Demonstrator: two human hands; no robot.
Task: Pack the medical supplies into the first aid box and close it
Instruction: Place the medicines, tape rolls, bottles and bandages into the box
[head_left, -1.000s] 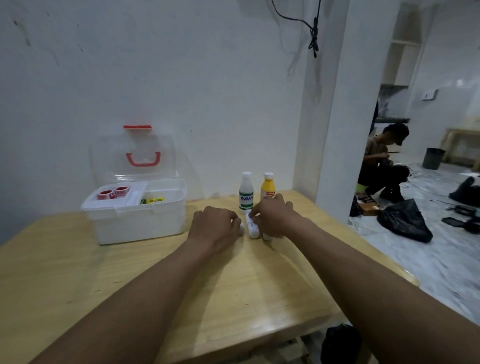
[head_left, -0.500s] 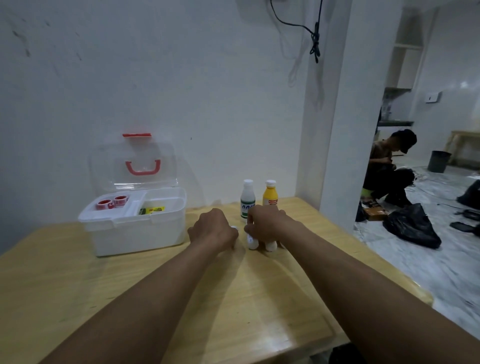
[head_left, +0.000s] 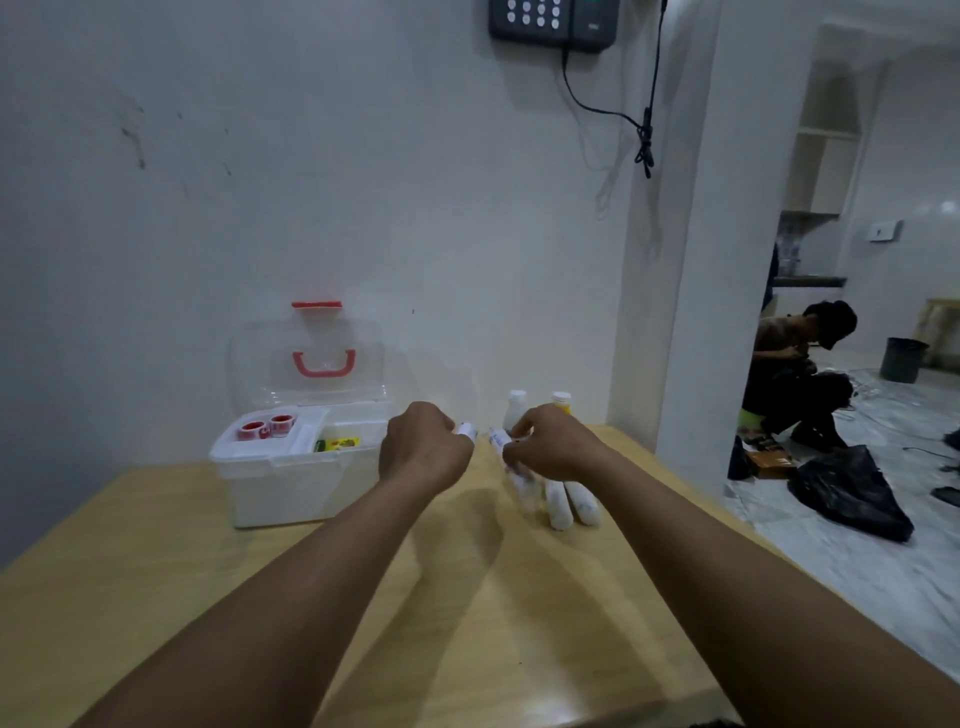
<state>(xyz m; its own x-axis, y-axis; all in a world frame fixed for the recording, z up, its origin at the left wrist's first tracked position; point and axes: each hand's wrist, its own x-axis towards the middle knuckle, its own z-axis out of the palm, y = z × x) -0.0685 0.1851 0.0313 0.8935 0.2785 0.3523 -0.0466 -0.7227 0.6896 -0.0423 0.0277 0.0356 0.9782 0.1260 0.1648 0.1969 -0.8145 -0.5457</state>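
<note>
A: Our hands?
B: Left hand curled round a white roll; right hand pinches a second roll.
A: Box?
B: First aid box open, just left of our left fingers; bottles behind right fingers.

White plaster wall ahead of me, scuffed upper left. Black keypad box mounted high on it, with a black cable hanging down, knotted. I'm at a light wooden table set against the wall. White pillar to my right, opening past it: grey marbled floor, black plastic bag lying on it, person crouched near the pillar, dark bucket further back, built-in shelves above. Light is dim and flat.
</note>
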